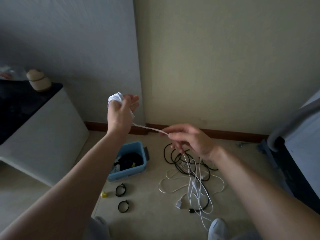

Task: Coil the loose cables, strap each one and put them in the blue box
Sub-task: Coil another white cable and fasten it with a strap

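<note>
My left hand (122, 111) is raised at centre, with several turns of a white cable (116, 97) wound around its fingers. From there the cable runs taut to my right hand (187, 141), which pinches it between thumb and fingers. Its tail hangs from the right hand down to a tangle of loose black and white cables (190, 174) on the floor. The blue box (138, 149) stands on the floor below my left wrist and holds dark coiled cables. Two black looped straps (120, 190) (123, 206) and a small yellow one (104, 194) lie in front of the box.
A white cabinet (50, 135) with a dark top stands at the left, a beige pot (38, 80) on it. A wall corner and a brown skirting board (225, 132) run behind. Dark furniture (294, 161) fills the right edge. My feet (217, 227) show at the bottom.
</note>
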The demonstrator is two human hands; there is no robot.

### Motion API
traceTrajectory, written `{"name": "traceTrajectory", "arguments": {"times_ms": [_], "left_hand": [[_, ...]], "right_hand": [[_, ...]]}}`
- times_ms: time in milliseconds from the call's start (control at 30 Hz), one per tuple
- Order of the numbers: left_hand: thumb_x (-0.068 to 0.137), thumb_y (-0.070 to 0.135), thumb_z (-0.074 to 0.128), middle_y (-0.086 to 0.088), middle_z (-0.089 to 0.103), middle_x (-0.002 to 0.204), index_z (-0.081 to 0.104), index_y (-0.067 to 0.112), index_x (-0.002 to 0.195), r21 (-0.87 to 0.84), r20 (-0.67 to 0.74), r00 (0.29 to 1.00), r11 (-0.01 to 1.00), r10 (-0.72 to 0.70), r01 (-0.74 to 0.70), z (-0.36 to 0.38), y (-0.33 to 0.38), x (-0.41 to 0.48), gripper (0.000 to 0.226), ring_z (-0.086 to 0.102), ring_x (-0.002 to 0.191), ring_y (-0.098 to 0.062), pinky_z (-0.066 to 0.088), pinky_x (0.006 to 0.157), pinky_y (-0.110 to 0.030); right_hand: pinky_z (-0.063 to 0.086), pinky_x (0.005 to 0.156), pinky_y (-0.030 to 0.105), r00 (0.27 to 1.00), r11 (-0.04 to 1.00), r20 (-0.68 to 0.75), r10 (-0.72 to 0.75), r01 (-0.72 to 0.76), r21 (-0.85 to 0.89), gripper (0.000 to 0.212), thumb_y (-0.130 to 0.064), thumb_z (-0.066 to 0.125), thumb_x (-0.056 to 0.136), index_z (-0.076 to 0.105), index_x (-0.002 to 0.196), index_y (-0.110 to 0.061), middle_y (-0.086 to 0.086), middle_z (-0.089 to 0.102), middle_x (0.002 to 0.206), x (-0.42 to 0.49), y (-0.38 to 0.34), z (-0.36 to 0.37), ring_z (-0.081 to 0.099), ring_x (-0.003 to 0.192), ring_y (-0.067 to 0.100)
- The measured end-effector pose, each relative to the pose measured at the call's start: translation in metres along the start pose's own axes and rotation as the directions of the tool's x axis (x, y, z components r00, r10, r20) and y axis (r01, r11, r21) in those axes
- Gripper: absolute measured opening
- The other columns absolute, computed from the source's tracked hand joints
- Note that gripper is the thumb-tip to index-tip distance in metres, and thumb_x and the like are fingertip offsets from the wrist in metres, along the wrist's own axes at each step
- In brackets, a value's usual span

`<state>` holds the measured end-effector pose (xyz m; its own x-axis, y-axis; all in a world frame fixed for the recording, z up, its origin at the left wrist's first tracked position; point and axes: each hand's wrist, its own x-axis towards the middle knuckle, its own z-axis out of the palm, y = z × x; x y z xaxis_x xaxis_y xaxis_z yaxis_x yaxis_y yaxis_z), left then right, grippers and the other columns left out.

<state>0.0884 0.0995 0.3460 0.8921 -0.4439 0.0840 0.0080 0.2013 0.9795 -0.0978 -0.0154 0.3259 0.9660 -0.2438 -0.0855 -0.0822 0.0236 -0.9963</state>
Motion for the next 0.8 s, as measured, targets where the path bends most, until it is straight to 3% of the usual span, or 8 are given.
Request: {"name": "traceTrajectory", "arguments": {"times_ms": [33, 133, 267, 333, 433, 567, 667, 800], "left_hand": [[0.106, 0.014, 0.044, -0.010, 0.072, 0.104, 0.061, 0.013, 0.090, 0.128, 0.036, 0.996, 0.988, 0.082, -0.086, 0.000, -0.005, -0.001, 0.023, 0.072, 0.099, -0.019, 0.058, 0.091, -0.032], [0.102, 0.020, 0.047, 0.003, 0.073, 0.098, 0.063, 0.020, 0.092, 0.444, 0.176, 0.956, 0.848, 0.233, -0.288, -0.002, -0.020, -0.002, 0.019, 0.073, 0.085, -0.010, 0.060, 0.080, -0.036], [0.101, 0.027, 0.050, 0.000, 0.067, 0.063, 0.059, 0.021, 0.069, 0.574, 0.330, 0.922, 0.731, 0.205, -0.368, 0.001, -0.024, -0.014, 0.034, 0.066, 0.056, -0.019, 0.056, 0.057, -0.039], [0.100, 0.027, 0.051, -0.008, 0.062, 0.053, 0.055, 0.010, 0.066, 0.548, 0.411, 0.905, 0.763, 0.112, -0.343, 0.005, -0.022, -0.019, 0.039, 0.058, 0.045, -0.024, 0.050, 0.046, -0.039], [0.098, 0.036, 0.046, -0.010, 0.054, 0.048, 0.061, 0.005, 0.080, 0.513, 0.527, 0.845, 0.828, -0.095, -0.227, 0.009, -0.024, -0.027, 0.039, 0.048, 0.041, -0.021, 0.041, 0.047, -0.031], [0.093, 0.065, 0.029, -0.010, 0.041, 0.046, 0.063, -0.008, 0.087, 0.396, 0.689, 0.653, 0.918, -0.315, 0.025, 0.012, -0.023, -0.034, 0.081, 0.037, 0.038, -0.021, 0.035, 0.046, -0.028], [0.094, 0.052, 0.044, -0.011, 0.036, 0.050, 0.057, -0.003, 0.077, 0.350, 0.760, 0.573, 0.936, -0.308, 0.039, 0.018, -0.014, -0.040, 0.059, 0.033, 0.040, -0.022, 0.034, 0.048, -0.030], [0.095, 0.036, 0.050, -0.007, 0.032, 0.047, 0.050, 0.006, 0.067, 0.268, 0.788, 0.537, 0.953, -0.302, 0.143, 0.019, -0.002, -0.045, 0.041, 0.031, 0.038, -0.019, 0.032, 0.051, -0.033]], "right_hand": [[0.046, 0.065, 0.033, 1.000, 0.999, 0.023, -0.010, 0.009, 0.050, 0.025, -0.021, 0.059, 0.088, 0.076, 0.104, -0.010, 0.000, 0.048, 0.055, -0.001, -0.005, 0.000, 0.045, 0.050, 0.015], [0.038, 0.052, 0.023, 0.998, 0.989, 0.060, -0.031, 0.022, 0.145, 0.025, -0.022, 0.057, 0.090, 0.074, 0.098, -0.005, -0.001, 0.042, 0.054, -0.005, -0.018, 0.001, 0.036, 0.046, 0.012], [0.031, 0.049, 0.026, 0.996, 0.974, 0.016, -0.082, 0.077, 0.213, 0.022, -0.020, 0.057, 0.089, 0.075, 0.093, -0.007, -0.002, 0.039, 0.055, -0.006, -0.027, -0.003, 0.028, 0.044, 0.009], [0.026, 0.049, 0.027, 0.993, 0.960, -0.041, -0.114, 0.120, 0.254, 0.021, -0.016, 0.057, 0.088, 0.076, 0.090, -0.007, -0.002, 0.040, 0.056, -0.007, -0.029, -0.005, 0.028, 0.044, 0.008], [0.026, 0.048, 0.024, 0.984, 0.947, -0.126, -0.128, 0.159, 0.280, 0.020, -0.015, 0.057, 0.088, 0.076, 0.088, -0.008, -0.004, 0.040, 0.056, -0.005, -0.029, -0.007, 0.028, 0.044, 0.007], [0.026, 0.053, 0.027, 0.948, 0.954, -0.290, -0.131, 0.200, 0.222, 0.021, -0.016, 0.057, 0.093, 0.077, 0.086, -0.012, -0.004, 0.039, 0.058, -0.003, -0.025, -0.011, 0.029, 0.047, 0.010], [0.028, 0.053, 0.027, 0.886, 0.968, -0.454, -0.099, 0.191, 0.162, 0.027, -0.013, 0.055, 0.097, 0.076, 0.080, -0.014, -0.002, 0.038, 0.059, -0.002, -0.021, -0.016, 0.029, 0.050, 0.012], [0.029, 0.051, 0.025, 0.805, 0.997, -0.591, -0.042, 0.075, 0.031, 0.019, -0.014, 0.063, 0.094, 0.074, 0.079, -0.012, -0.003, 0.043, 0.057, 0.000, -0.012, -0.022, 0.033, 0.049, 0.013]]}}
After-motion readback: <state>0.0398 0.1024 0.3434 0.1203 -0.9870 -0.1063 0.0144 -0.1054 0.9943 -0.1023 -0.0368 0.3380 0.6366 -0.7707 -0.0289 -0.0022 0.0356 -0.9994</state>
